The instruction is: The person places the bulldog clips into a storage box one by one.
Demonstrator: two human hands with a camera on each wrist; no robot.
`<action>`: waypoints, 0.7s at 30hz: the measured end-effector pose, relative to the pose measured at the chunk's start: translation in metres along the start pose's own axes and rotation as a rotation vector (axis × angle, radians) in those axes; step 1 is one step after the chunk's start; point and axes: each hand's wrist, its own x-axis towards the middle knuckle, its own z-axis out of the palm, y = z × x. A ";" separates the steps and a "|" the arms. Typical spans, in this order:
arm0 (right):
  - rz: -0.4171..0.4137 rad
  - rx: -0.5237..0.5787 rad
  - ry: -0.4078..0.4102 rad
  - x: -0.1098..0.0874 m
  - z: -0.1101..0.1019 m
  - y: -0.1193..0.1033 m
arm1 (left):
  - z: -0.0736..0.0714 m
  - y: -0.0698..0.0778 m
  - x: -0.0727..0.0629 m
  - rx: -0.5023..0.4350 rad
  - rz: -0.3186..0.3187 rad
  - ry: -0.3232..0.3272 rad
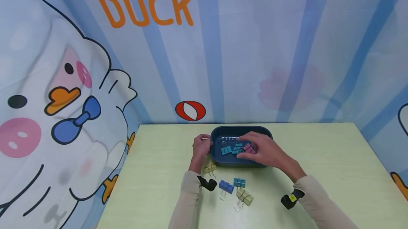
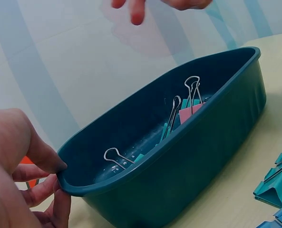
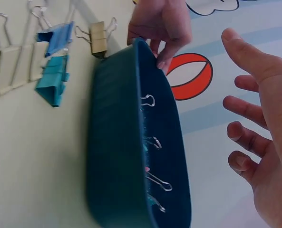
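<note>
A dark teal plastic basket (image 1: 220,162) stands near the back edge of the table. My left hand (image 1: 201,148) pinches its left rim between thumb and fingers, as the left wrist view shows. Above the basket's right half hovers my right hand (image 1: 267,151), fingers spread with nothing between them. Inside lie several teal binder clips (image 1: 226,150) and a pink binder clip (image 1: 248,147). In front of the basket are a blue binder clip (image 1: 226,186), a teal binder clip (image 1: 239,182) and a cream binder clip (image 1: 244,196). Another cream binder clip (image 1: 210,168) lies by my left wrist.
The pale yellow-green table (image 1: 143,193) reaches back to a blue striped curtain (image 1: 242,44) printed with a large duck (image 1: 28,62) at the left. Black straps with small cameras (image 1: 291,199) sit on both wrists.
</note>
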 end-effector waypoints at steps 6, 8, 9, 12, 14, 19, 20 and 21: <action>-0.010 -0.045 -0.010 -0.022 0.013 -0.003 | 0.001 -0.001 0.000 -0.003 -0.003 -0.001; -0.009 -0.038 -0.025 -0.029 0.018 -0.006 | 0.001 -0.001 0.001 0.001 -0.008 -0.002; -0.012 -0.027 -0.034 -0.033 0.020 -0.007 | 0.001 -0.001 0.002 0.002 -0.010 -0.003; 0.000 0.016 -0.065 -0.047 0.027 -0.009 | 0.001 -0.001 0.002 0.007 -0.016 -0.005; 0.027 0.050 -0.097 -0.056 0.032 -0.009 | 0.001 -0.001 0.001 0.006 -0.018 -0.006; 0.122 0.092 -0.161 -0.080 0.045 -0.009 | 0.000 -0.001 0.001 0.006 -0.019 -0.007; 0.144 0.092 -0.173 -0.085 0.048 -0.009 | 0.000 -0.001 0.000 0.006 -0.018 -0.006; 0.161 0.082 -0.182 -0.089 0.051 -0.009 | 0.000 0.000 0.000 0.007 -0.015 -0.006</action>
